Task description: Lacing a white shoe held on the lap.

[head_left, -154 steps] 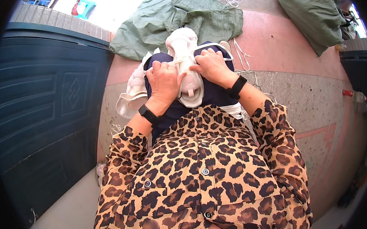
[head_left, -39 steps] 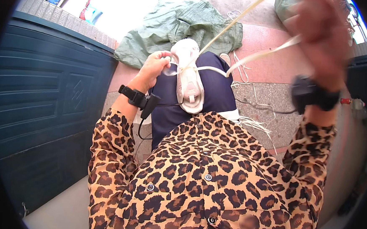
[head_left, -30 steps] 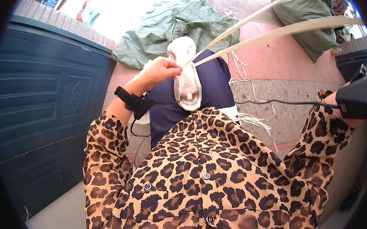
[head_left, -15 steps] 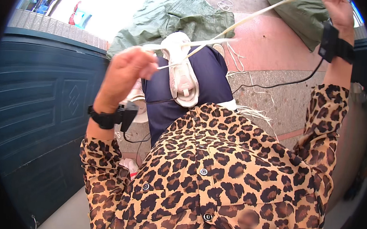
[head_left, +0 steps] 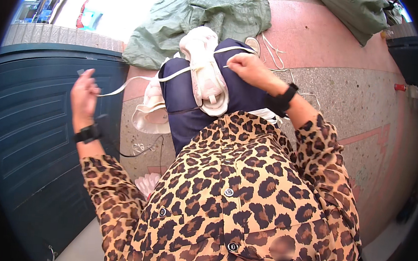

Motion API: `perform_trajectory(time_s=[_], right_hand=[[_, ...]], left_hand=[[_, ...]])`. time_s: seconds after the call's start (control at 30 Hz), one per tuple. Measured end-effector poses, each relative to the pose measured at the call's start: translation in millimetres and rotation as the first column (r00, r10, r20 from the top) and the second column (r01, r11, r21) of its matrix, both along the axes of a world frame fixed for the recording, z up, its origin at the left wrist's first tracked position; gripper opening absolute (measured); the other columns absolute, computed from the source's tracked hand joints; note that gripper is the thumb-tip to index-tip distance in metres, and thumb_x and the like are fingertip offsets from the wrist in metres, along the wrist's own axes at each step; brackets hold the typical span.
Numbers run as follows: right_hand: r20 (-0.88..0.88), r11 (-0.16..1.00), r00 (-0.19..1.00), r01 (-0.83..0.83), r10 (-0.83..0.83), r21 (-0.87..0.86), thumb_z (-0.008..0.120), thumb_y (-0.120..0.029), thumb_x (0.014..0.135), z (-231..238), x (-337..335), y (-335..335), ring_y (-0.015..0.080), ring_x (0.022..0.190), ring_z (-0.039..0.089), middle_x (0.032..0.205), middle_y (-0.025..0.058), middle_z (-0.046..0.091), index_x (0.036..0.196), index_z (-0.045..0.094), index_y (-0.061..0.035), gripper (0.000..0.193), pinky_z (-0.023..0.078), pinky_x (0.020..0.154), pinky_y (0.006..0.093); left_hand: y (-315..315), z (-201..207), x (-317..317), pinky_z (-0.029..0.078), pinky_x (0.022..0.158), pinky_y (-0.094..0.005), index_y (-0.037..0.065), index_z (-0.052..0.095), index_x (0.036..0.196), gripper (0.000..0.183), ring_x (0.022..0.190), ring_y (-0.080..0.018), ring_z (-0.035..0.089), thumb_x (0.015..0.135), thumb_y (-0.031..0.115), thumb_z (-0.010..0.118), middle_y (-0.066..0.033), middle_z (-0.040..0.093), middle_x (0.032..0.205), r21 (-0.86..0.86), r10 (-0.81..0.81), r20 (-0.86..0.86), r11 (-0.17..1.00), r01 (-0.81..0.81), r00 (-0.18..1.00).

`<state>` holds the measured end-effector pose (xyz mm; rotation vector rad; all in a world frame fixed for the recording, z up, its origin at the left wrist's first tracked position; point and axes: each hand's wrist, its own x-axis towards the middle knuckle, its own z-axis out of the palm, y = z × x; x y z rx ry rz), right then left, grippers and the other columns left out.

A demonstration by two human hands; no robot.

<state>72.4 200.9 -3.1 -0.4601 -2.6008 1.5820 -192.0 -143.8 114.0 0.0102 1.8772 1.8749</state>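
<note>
A cream padded piece (head_left: 205, 75), shaped like a shoe upper or sole, lies on my lap over dark blue trousers (head_left: 186, 105). A pale flat cord (head_left: 140, 81) runs taut from it out to the left. My left hand (head_left: 83, 94) is raised at the left and pinches the end of that cord. My right hand (head_left: 251, 71) rests on my knee beside the cream piece, fingers closed on the cord's other end. Both wrists wear black bands. More cream pieces (head_left: 150, 112) hang beside my left thigh.
A dark teal panelled door or bin (head_left: 31, 139) fills the left side. Green cloth sheets (head_left: 201, 15) lie on the pink and speckled stone floor (head_left: 359, 101) ahead, another at the top right. Loose pale cords (head_left: 271, 48) lie on the floor.
My right hand has come down from high at the right to my knee. My left hand has swung out to the left, pulling the cord taut sideways.
</note>
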Motion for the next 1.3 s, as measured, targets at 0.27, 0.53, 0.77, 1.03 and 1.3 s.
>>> perform_trajectory(time_s=[0.27,0.53,0.77,1.03,1.3], right_hand=[[-0.063,0.866,0.992,0.13,-0.113,0.484,0.053,-0.018,0.078,-9.0,-17.2,-36.8,0.0267,0.083,0.053,0.078,0.0072,0.057,0.074,0.064,-0.0093,0.015,0.039,0.069,0.0406],[-0.022,0.8,1.0,0.021,-0.01,0.6,0.055,-0.018,0.076,-4.6,-23.4,-42.9,0.0236,0.084,0.053,0.079,0.0054,0.057,0.073,0.064,-0.0105,0.012,0.036,0.071,0.0388],[-0.092,0.824,0.993,0.108,-0.068,0.556,0.059,-0.019,0.076,2.0,-22.3,-40.0,0.025,0.086,0.053,0.083,0.0072,0.058,0.073,0.063,-0.0085,0.012,0.037,0.073,0.0382],[-0.134,0.817,0.99,0.116,-0.048,0.564,0.061,-0.022,0.074,-1.7,-19.9,-35.7,0.0255,0.081,0.054,0.076,0.0065,0.06,0.069,0.064,-0.0071,0.016,0.04,0.071,0.0383],[-0.049,0.769,0.999,0.044,-0.016,0.638,0.058,-0.031,0.076,-3.8,-20.1,-35.9,0.0219,0.085,0.053,0.078,0.0046,0.059,0.071,0.066,-0.0089,0.024,0.038,0.07,0.0405]], left_hand=[[111.7,-84.8,124.2,0.041,0.055,-0.0186,-0.001,0.052,0.101,0.019,0.059,-0.0058,0.05,0.087,0.012,0.048,-0.0016,0.058,0.073,-0.332,-0.528,0.047,0.792,0.512,0.848],[118.3,-90.9,143.1,0.04,0.057,-0.0166,-0.002,0.053,0.102,0.019,0.062,-0.0046,0.052,0.086,0.009,0.05,-0.0044,0.062,0.082,-0.229,-0.493,0.056,0.84,0.492,0.868],[123.9,-107.7,147.9,0.047,0.056,-0.0277,0.0,0.063,0.082,0.017,0.057,-0.017,0.06,0.08,0.014,0.055,-0.0111,0.063,0.065,-0.538,-0.47,-0.226,0.79,0.293,0.853],[134.1,-98.5,138.0,0.047,0.062,-0.0401,0.001,0.062,0.075,0.015,0.068,-0.0345,0.06,0.075,0.012,0.051,-0.0194,0.06,0.069,-0.817,-0.755,-0.413,0.554,0.16,0.509],[154.9,-83.6,150.6,0.046,0.059,-0.0455,0.004,0.057,0.068,0.016,0.066,-0.0348,0.059,0.077,0.014,0.051,-0.0163,0.058,0.068,-0.897,-0.869,-0.387,0.432,0.091,0.309]])
